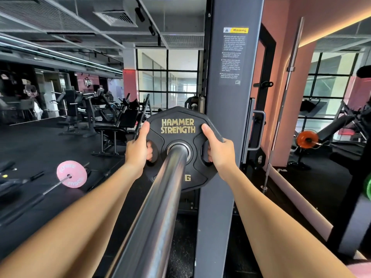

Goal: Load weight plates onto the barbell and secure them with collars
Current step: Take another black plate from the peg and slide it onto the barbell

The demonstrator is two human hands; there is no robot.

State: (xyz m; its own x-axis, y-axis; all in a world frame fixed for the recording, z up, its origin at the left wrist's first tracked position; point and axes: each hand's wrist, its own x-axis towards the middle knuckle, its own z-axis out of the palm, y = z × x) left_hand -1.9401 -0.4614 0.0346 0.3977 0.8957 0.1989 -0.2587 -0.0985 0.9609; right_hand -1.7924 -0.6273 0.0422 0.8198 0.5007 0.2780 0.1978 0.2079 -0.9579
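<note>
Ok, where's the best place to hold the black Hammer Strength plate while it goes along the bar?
By the two cut-out handles either side of the hub on the black plate, one from each side, as the left hand and right hand do now. The barbell sleeve fills the centre.

We record the barbell sleeve (160, 197) as bare metal, smooth and polished, with long glossy highlights. The weight plate (180, 149) appears matt black rubber or similar coating with raised gold lettering and a bright metal ring at its bore. The rack upright (226, 117) shows a smooth, matt grey painted finish and carries a printed warning label (232, 55). The floor (40, 149) looks like dark matt rubber, lightly speckled. The pink plate (71, 174) looks matt.
</note>
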